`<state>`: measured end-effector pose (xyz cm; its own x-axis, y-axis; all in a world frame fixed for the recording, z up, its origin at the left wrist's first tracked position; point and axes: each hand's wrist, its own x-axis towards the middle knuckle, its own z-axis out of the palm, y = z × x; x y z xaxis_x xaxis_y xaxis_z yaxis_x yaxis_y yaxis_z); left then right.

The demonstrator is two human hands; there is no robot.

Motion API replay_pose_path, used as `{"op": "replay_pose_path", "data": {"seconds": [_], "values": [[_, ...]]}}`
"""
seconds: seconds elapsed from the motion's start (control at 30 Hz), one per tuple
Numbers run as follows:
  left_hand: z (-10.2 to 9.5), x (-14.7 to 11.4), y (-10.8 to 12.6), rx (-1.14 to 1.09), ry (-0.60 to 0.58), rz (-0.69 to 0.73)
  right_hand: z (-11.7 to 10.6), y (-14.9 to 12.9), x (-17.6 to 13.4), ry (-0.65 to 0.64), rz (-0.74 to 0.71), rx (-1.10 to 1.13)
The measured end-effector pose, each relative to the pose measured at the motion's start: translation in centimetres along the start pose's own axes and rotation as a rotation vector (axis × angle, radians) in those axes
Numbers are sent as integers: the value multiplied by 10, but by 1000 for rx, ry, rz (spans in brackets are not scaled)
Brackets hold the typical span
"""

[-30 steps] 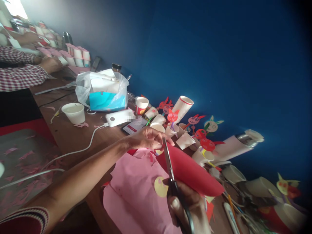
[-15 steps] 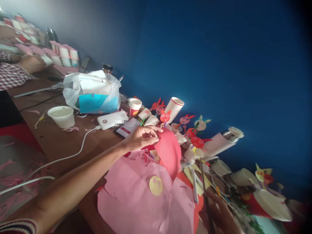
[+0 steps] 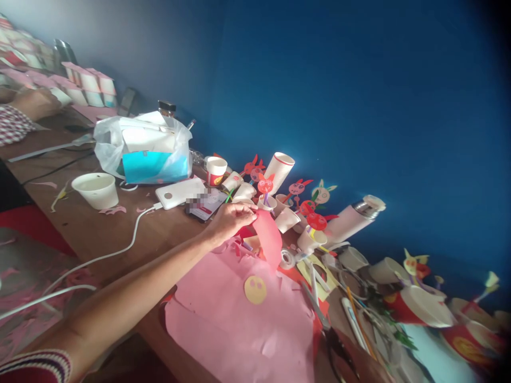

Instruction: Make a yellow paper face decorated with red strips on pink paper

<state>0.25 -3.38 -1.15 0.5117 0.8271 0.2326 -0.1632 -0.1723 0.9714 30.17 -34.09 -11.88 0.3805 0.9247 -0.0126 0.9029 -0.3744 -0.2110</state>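
My left hand (image 3: pixel 236 219) pinches the upper edge of a piece of red paper (image 3: pixel 268 238) between thumb and fingertips. The paper hangs over the far end of a large pink sheet (image 3: pixel 239 324). On that sheet lies a yellow paper disc (image 3: pixel 255 290) with two small pinkish marks. At the lower right, my right hand (image 3: pixel 369 367) is dim and cut off by the frame edge. It is at the handles of a pair of scissors (image 3: pixel 325 319), whose blades point up and left over the pink sheet's edge. Its finger grip is partly hidden.
Paper cups with red paper faces (image 3: pixel 317 221) stand along the wall, beside a pink thermos (image 3: pixel 351 215). A white power bank (image 3: pixel 180 192), a phone (image 3: pixel 207 206), a white tub (image 3: pixel 96 190) and a filled plastic bag (image 3: pixel 143 149) lie left. Another person's hand (image 3: pixel 38 102) works at far left.
The view has shifted slightly right. The red paper has turned and looks narrower. My right hand and the scissors have moved down, and the scissors' blades now tilt left over the pink sheet.
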Motion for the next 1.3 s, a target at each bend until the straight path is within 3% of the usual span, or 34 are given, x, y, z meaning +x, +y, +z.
{"op": "replay_pose_path", "data": {"seconds": [0.13,0.3,0.47,0.67,0.77,0.97,1.1,1.3], "values": [[1,0,-3,-48,-4,-9,-1,-17,-5,-6,26,-66],[2,-1,-4,-66,-25,-13,10,-43,-13,189,38,-132],[1,3,-12,-44,2,-110,20,-48,-16,338,-34,-167],[-8,11,-27,25,-7,-150,2,-63,-9,374,-15,-184],[-11,13,-30,92,-15,-141,-13,-92,5,338,-22,-54],[-11,15,-29,209,-29,-59,-27,-168,47,182,-194,220],[-11,14,-27,312,-27,8,-25,-213,75,55,-206,153],[-11,5,-13,449,-11,73,-12,-261,118,4,-141,46]]}}
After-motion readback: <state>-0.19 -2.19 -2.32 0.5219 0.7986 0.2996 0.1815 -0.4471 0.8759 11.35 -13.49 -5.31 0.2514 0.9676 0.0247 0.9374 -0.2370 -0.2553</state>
